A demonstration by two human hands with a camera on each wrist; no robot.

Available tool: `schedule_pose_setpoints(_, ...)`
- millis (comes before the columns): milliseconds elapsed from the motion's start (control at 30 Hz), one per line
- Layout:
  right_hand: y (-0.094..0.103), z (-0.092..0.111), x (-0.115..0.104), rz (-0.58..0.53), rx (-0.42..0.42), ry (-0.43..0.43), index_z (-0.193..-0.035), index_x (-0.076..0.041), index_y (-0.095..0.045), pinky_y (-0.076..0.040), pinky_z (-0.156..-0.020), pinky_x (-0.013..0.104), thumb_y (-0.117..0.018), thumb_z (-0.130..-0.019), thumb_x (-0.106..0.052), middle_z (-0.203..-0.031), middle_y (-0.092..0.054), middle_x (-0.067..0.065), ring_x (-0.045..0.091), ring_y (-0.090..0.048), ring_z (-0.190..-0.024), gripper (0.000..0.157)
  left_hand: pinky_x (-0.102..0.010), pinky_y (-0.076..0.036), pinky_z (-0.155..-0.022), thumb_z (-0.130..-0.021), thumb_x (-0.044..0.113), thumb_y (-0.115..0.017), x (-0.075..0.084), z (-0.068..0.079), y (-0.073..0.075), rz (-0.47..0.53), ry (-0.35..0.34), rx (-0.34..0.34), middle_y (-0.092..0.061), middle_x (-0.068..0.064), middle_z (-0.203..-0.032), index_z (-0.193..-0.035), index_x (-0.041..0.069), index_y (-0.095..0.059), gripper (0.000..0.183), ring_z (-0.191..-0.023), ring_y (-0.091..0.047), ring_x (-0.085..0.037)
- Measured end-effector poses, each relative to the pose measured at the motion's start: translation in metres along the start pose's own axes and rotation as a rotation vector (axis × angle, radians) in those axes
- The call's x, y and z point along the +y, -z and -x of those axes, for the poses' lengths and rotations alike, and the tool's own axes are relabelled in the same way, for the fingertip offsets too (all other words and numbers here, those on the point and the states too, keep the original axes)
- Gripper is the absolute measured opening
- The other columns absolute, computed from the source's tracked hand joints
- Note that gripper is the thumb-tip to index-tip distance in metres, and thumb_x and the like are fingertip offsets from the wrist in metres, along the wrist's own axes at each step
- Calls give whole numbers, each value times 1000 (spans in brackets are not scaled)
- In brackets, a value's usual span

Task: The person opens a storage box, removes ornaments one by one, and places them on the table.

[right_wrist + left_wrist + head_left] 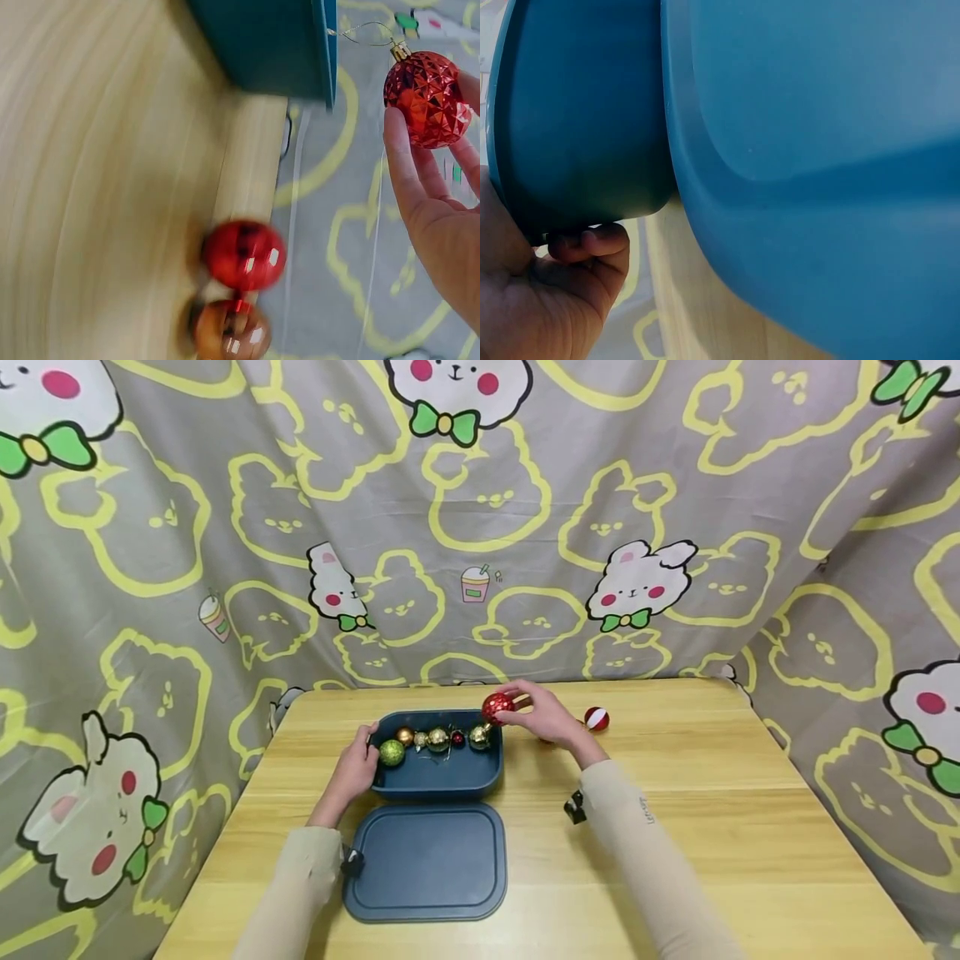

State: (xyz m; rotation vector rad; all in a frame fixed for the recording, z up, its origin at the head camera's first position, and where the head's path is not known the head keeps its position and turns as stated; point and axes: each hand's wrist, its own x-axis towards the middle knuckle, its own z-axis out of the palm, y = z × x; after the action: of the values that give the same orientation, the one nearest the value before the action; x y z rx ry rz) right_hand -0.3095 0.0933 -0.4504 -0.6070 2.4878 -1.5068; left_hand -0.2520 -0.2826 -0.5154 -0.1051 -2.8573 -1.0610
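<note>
Pinching a faceted red bauble (498, 708), the right hand (545, 718) holds it above the far right corner of the blue box (438, 777), well apart from the left hand (355, 768), which grips the box by its left end

Right grip (444, 229): holds faceted bauble (429, 97) (gold-capped) | blue box (274, 49): near | red ball (245, 255), copper ball (232, 331): on table (90, 180)
</note>
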Motion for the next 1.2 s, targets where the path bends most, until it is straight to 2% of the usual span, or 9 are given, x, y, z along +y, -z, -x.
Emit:
schedule_pose_setpoints(67,13,4,5,-19,14,-31,-137,-19,-62,-51,-102,50,-76,-95,-33,-136,-62,11,35,-59,-124,46,-50,-45,-86,-107,5,-38,0,-1,1,3,6,-7,-42,-24,-161,-149,-1,-38,43,-90,-56,-39)
schedule_pose_setpoints(167,32,11,14,-48,38,-71,-138,-18,-61,-52,-101,52,-75,-96,-34,-139,-60,12,37,-57,-128,47,-48,-44,-85,-107,5,-37,1,-2,1,2,9,-16,-40,-23,-162,-149,-1,-38,42,-89,-55,-37)
schedule_pose_setpoints(400,68,22,32,-75,96,-114,-142,-13,-57,-48,-104,61,-73,-98,-30,-143,-55,16,41,-52,-132,50,-46,-44,-81,-107,6,-37,0,-2,2,-8,9,-18,-44,-27,-158,-151,-1,-37,45,-76,-51,-32)
schedule_pose_setpoints(467,76,26,36,-71,98,-119,-143,-12,-56,-46,-104,62,-73,-98,-30,-145,-54,18,42,-51,-133,52,-46,-44,-81,-107,6,-37,-1,-2,2,-12,4,-10,-45,-28,-157,-151,-1,-37,45,-76,-52,-32)
schedule_pose_setpoints(667,95,34,48,-36,119,-124,-144,-9,-54,-47,-105,59,-72,-98,-29,-145,-54,20,43,-51,-133,53,-50,-45,-85,-107,5,-38,-1,-2,1,2,-3,1,-45,-28,-157,-151,-1,-38,45,-88,-56,-37)
schedule_pose_setpoints(867,109,44,62,-5,145,-159,-149,-8,-50,-46,-107,55,-71,-99,-30,-147,-52,22,44,-50,-134,59,-47,-44,-82,-107,5,-37,-1,-1,2,10,8,-14,-44,-26,-159,-152,-1,-37,45,-74,-49,-32)
schedule_pose_setpoints(1200,127,66,85,32,171,-203,-151,-3,-48,-46,-106,50,-69,-101,-25,-149,-50,26,45,-53,-131,59,-41,-43,-75,-108,6,-37,-1,0,2,9,21,-27,-43,-26,-159,-153,0,-36,46,-67,-44,-26)
